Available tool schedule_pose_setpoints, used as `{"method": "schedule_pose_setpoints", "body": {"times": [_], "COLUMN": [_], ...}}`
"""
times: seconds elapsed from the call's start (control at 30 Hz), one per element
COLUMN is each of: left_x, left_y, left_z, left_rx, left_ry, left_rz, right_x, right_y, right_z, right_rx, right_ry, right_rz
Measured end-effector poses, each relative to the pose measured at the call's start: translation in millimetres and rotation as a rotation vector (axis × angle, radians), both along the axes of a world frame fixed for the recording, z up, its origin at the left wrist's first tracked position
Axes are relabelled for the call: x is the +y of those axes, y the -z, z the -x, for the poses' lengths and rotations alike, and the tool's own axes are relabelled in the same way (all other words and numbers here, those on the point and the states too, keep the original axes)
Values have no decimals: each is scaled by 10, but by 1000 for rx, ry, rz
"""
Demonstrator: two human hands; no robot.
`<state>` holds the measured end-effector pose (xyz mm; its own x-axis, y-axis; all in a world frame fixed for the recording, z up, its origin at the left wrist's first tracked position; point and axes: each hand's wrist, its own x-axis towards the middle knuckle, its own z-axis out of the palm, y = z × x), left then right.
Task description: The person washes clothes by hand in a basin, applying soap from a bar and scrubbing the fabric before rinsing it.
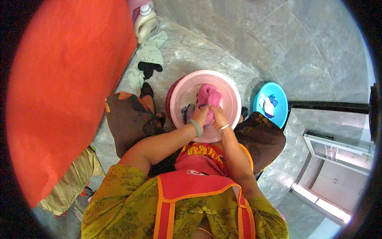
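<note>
A pink plastic basin [205,75] stands between my knees, partly over a darker red rim. Inside it, my left hand [201,115] and my right hand [219,116] are both closed on a bunched pink cloth [209,94], which extends beyond my fingers. My left wrist bears a pale green bangle, my right wrist a silver-coloured one. A greyish dark cloth [187,112] lies in the basin to the left of my left hand. The lower parts of my fingers are hidden by the cloth.
Right of the basin, a blue basin [280,110] holds white and dark blue cloths [268,106]. Pale green cloths [150,55] and a black cloth [150,68] lie on the tiled floor near a detergent bottle [146,25]. A large red surface [71,83] fills the left side.
</note>
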<state>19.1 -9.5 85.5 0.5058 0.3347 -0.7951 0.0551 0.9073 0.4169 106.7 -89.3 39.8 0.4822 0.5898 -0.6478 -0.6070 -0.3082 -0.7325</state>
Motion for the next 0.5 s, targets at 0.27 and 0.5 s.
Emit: {"method": "schedule_pose_setpoints", "body": {"times": [0.27, 0.5], "left_x": [181, 433], "left_y": [1078, 59], "left_z": [83, 39], "left_rx": [87, -637], "left_ry": [310, 137], "left_rz": [-513, -695], "right_x": [-31, 263], "right_y": [573, -915], "right_z": [43, 242], "right_rx": [-541, -699], "right_ry": [-49, -538], "right_rz": [227, 47]}}
